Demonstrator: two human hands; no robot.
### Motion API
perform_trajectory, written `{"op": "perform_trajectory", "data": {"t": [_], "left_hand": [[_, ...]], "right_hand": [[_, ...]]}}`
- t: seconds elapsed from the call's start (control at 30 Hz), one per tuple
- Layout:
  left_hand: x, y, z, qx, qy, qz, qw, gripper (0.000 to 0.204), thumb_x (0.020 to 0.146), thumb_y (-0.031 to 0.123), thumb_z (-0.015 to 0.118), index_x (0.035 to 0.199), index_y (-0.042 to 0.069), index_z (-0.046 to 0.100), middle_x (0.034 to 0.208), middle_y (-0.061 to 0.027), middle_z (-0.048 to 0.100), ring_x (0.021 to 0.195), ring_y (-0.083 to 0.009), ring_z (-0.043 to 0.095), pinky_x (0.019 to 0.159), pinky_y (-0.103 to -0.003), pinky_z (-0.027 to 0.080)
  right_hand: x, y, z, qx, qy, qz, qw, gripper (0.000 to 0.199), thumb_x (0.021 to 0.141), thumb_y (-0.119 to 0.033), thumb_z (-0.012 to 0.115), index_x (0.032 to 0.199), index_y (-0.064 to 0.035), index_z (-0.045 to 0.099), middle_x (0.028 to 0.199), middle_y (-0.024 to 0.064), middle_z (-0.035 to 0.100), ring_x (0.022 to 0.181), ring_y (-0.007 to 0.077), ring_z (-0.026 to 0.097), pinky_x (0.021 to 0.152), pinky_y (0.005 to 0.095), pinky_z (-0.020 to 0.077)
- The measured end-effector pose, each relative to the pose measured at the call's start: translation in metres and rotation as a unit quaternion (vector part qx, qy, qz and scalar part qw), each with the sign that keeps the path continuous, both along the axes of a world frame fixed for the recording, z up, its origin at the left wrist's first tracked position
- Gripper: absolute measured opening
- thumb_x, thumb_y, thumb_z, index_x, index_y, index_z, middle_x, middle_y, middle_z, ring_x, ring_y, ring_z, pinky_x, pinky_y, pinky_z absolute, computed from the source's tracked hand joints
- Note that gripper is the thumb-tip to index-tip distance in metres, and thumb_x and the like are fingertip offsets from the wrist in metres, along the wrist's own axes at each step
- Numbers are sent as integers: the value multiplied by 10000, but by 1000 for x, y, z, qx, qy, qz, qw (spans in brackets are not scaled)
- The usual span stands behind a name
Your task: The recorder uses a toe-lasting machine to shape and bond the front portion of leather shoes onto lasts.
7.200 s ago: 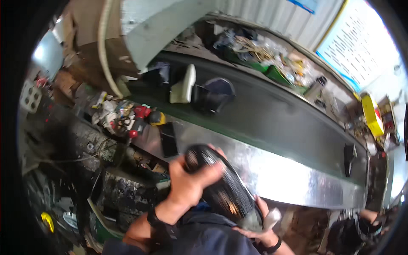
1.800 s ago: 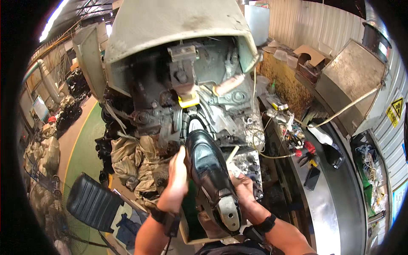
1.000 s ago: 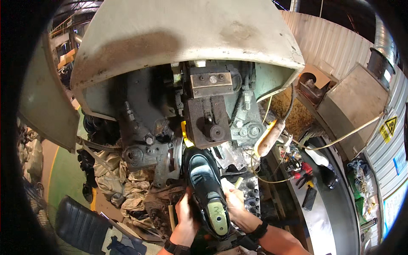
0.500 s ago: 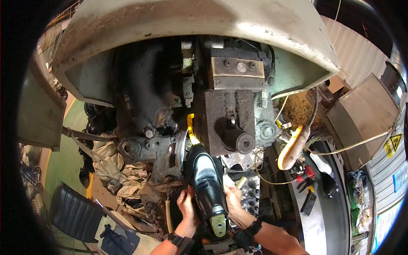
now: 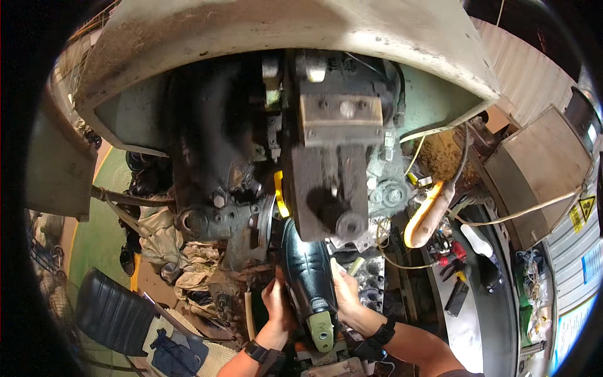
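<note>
Your left hand and right hand grip the black shoe from both sides, its toe already under the grimy machine head. Seating looks nearly done, pressing apparently remains. An orange-striped hose hangs close at the right; rags crowd the left.

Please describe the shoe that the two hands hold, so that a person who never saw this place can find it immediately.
Find the big grey machine that fills the upper picture, and go down to its dark metal block. Just beneath is the shoe, held between left hand and right hand. It alone is glossy black, with a pale green heel piece.
</note>
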State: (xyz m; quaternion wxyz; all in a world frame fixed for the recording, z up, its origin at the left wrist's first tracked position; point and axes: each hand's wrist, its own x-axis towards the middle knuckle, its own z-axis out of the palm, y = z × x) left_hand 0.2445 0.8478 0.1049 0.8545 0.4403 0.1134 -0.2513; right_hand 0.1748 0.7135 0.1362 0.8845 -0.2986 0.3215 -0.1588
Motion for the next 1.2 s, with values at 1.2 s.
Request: {"op": "perform_trajectory", "data": {"t": [1.2], "left_hand": [[-20,14,26,-64,57,-69,994,420,1021,375,586,1185,-9,628,1086,-113,693,923,-214,681,833,-361,555]], "right_hand": [[-28,14,2,-13,-56,-44,997,156,972,-86,656,1100,3,654,964,89,716,791,182,702,694,324,616]]}}
